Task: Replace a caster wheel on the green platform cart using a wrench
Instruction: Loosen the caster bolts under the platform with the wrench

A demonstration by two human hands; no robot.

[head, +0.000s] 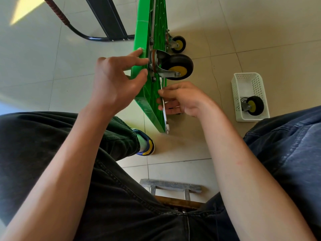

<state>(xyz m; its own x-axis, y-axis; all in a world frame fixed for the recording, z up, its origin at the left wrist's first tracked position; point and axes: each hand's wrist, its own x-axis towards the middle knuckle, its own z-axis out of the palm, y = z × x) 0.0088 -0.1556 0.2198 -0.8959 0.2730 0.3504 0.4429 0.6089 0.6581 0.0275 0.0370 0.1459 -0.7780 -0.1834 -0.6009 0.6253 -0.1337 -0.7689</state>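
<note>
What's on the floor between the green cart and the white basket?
Only bare floor tile, as the head view shows. The right hand, gripping the wrench, hangs partly over that stretch between the green cart and the white basket.

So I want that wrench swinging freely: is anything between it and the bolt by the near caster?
Nothing visible. The right hand holds the wrench flat along the green cart, its far end at the bolt below the near caster.

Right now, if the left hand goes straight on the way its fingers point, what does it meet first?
Probably the caster: the left hand has its fingers pointing at the caster's mounting plate on the cart. Depth is unclear.
</note>
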